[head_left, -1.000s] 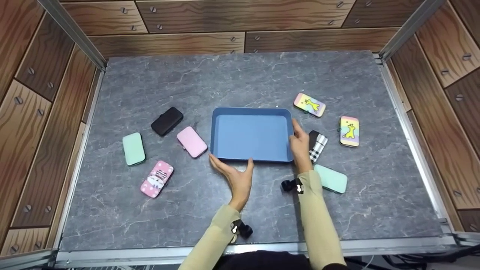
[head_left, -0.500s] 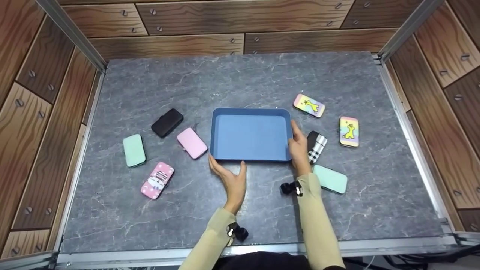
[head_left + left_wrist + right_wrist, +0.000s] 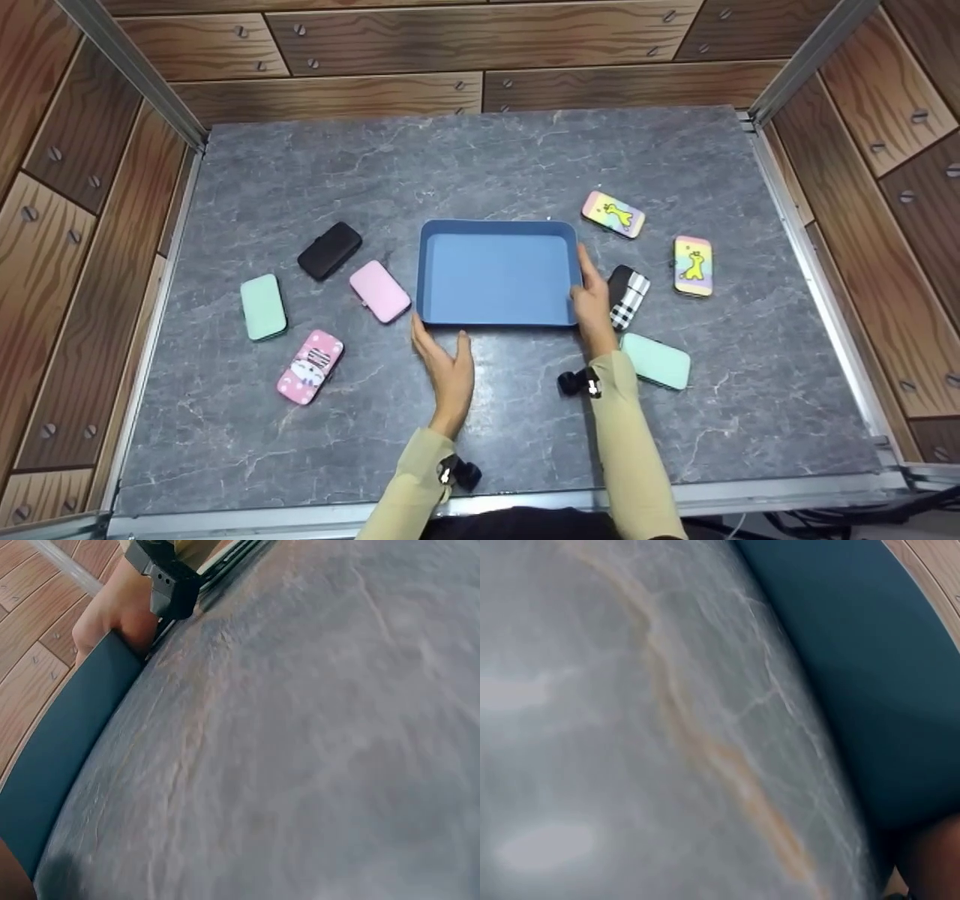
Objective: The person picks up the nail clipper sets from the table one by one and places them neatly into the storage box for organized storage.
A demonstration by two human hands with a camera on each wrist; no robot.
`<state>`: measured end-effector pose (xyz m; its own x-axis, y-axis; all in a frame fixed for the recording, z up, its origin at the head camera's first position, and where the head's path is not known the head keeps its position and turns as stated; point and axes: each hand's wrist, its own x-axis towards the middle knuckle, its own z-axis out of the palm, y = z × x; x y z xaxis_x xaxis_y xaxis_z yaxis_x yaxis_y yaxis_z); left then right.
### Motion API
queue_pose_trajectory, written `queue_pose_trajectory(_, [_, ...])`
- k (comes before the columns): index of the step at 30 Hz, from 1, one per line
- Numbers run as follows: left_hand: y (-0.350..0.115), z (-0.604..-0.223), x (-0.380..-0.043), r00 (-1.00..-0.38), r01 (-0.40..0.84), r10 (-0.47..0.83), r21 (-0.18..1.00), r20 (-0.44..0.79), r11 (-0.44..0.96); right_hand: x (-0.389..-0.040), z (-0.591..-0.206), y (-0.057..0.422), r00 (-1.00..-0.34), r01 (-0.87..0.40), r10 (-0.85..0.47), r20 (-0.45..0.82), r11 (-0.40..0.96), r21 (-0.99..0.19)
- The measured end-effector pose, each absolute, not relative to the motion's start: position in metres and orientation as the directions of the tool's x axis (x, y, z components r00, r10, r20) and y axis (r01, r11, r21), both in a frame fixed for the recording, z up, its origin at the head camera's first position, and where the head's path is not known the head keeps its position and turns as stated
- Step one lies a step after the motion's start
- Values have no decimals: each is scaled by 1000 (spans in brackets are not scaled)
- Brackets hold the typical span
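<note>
A shallow blue rectangular tray (image 3: pixel 497 325) lies on the grey marbled table with nothing in it. My left hand (image 3: pixel 448 375) is at its near left corner, fingers straight against the outside and thumb spread away from the front wall. At the tray's right side, my right hand (image 3: pixel 592 304) holds the wall, a finger stretched along the outside and the thumb at the rim. In the left wrist view, the right hand (image 3: pixel 124 622) is at the far end of the tray's front wall (image 3: pixel 71 739). The right wrist view has the blue front wall (image 3: pixel 885 667) and table top.
Left of the tray lie a pink case (image 3: pixel 380 292), a black case (image 3: pixel 330 251), a mint case (image 3: pixel 264 307) and a pink patterned case (image 3: pixel 310 367). To the right are two giraffe cases (image 3: pixel 613 215), a black-and-white checked case (image 3: pixel 628 298) and another mint case (image 3: pixel 655 361).
My left hand has shifted left along the tray's front, and its thumb has moved away from the front wall. The right hand keeps its place at the tray's right side. The view has tilted slightly.
</note>
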<state>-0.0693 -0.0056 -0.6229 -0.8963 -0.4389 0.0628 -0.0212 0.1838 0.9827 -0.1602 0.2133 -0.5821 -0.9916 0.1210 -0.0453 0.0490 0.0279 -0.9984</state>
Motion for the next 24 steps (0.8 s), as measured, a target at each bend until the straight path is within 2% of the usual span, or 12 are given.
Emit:
queue_pose_trajectory(6, [-13,-627,-65,-907,15,-406,973,109,229,-158,-582,212,-992,51,116,-51,1,-999])
queue_pose_trajectory(13, [-16,-629,-65,-915,-6,-389,962,105,274,-158,-581,212,-992,49,116,-48,1,-999])
queue_pose_trajectory(24, [-14,-627,-64,-907,3,-411,975,96,221,-159,-582,212,-992,40,120,-43,-23,-999])
